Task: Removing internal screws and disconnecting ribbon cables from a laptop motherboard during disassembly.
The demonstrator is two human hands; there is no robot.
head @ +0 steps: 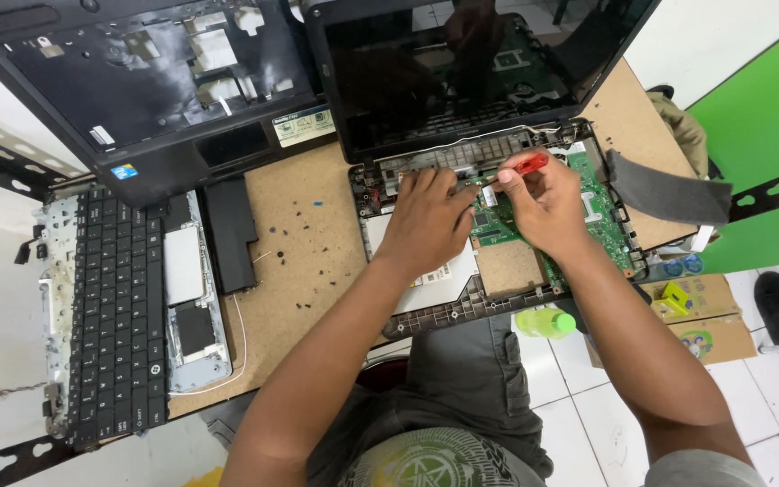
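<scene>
An opened laptop base (462, 307) lies on the brown board table (299, 261), its green circuit board (601, 212) exposed and its dark screen (444, 72) tilted back. My right hand (547, 207) grips a small screwdriver with a red handle (526, 164), its tip pointing down-left onto the board. My left hand (426, 216) rests flat on the base beside it, fingers spread near the hinge area, holding nothing that I can see.
A detached black keyboard (114, 307) and a palmrest frame (196, 298) lie at the left. A black laptop cover (146, 81) sits at the back left. Several small black screws (304, 243) dot the table. A green bottle (547, 322) and cardboard boxes (701, 316) are below on the right.
</scene>
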